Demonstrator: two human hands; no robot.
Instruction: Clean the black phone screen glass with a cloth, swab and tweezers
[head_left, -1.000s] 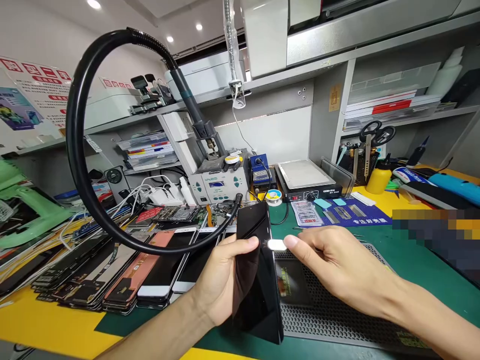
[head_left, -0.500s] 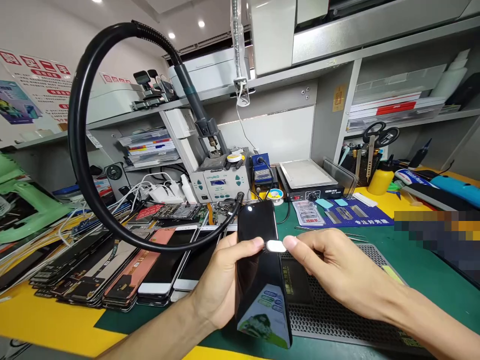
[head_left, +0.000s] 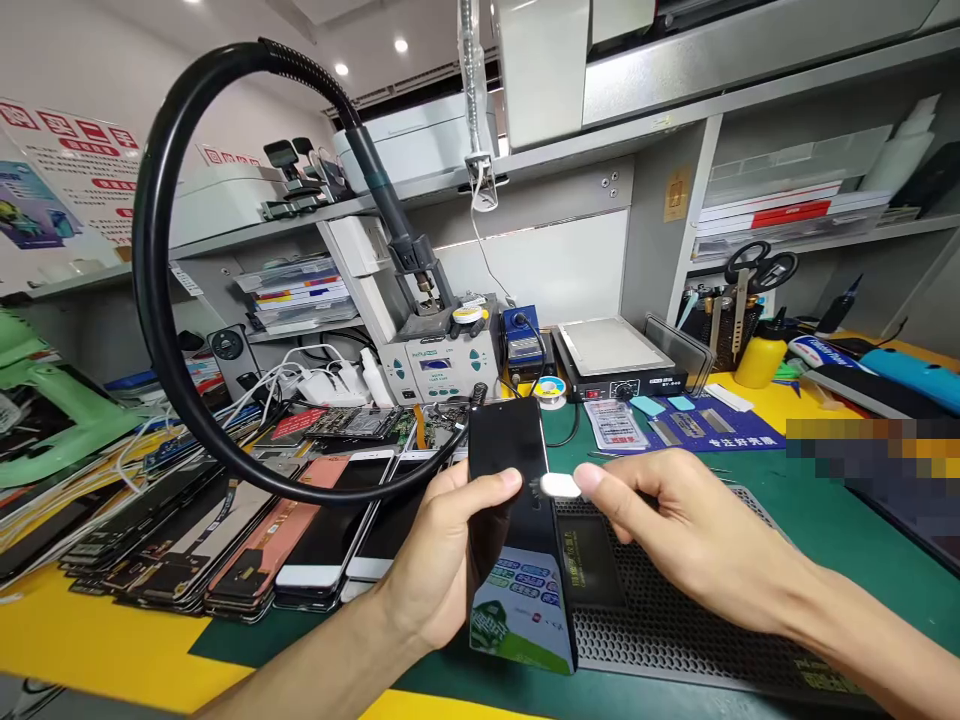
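A black glossy phone point(head_left: 510, 440), tilted upright over the green mat, is gripped by my left hand point(head_left: 442, 560), with the thumb lying across its screen. Reflections show on the lower part of the glass. Between the thumb and fingers of my right hand point(head_left: 675, 540) is a small white oval piece point(head_left: 560, 486). It sits at the phone's right edge, close to some small marks on the screen; whether it touches the glass is unclear. Beneath my right hand lies a dark perforated pad point(head_left: 660, 640).
Stacks of phone screens point(head_left: 292, 550) line the left side. A thick black hose point(head_left: 154, 250) arches from a hot-air station point(head_left: 439, 365). Behind stand a heating plate point(head_left: 619, 350), a solder spool point(head_left: 551, 390), a yellow bottle point(head_left: 761, 350) and a tool holder with scissors point(head_left: 739, 300).
The phone and my left hand have shifted slightly left and up. My right hand has moved a little right with the white piece, and the reflection on the screen has changed.
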